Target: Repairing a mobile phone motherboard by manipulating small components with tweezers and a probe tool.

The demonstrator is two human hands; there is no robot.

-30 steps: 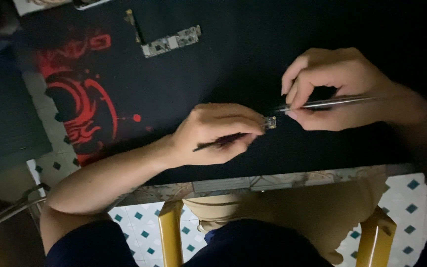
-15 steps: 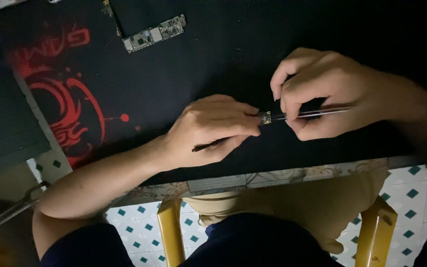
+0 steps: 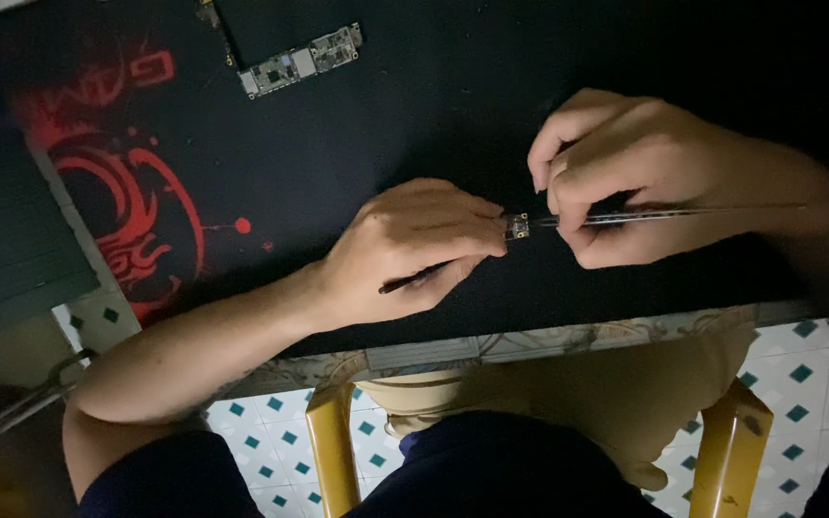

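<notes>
On a black desk mat (image 3: 453, 105) with a red swirling design (image 3: 117, 192) at its left end: two bare hands meeting near the mat's front edge. Left hand (image 3: 405, 249), knuckles up, fingers curled in narrow; thumb and forefinger pinched on a small electronic component (image 3: 517, 226), a tiny dark square part with pale metallic spots, held just above the mat between the two hands. A thin dark rod-like tool (image 3: 414, 279) lies tucked under the same palm, its end projecting toward the wrist side; whether the fingers grip it or merely rest over it cannot be told. Right hand (image 3: 626, 177), fingers bunched tight around slim metal tweezers (image 3: 626, 218); the tweezers lie nearly level, tip touching the component, rear end running out past the wrist to the right. Forearms bare, left one crossing the table edge (image 3: 549, 341) diagonally. Far side of the mat, well apart from the hands: one long narrow circuit board (image 3: 301, 60) with silver shields, lying at a slight tilt; beside it to the left, a thin dark strip-shaped part (image 3: 218, 29), detail too small to read. Below the table edge: the person's lap in tan fabric, yellow chair legs (image 3: 333, 451), and a floor of white tiles with teal diamonds (image 3: 798, 369). Lighting dim; right of the mat in shadow.
</notes>
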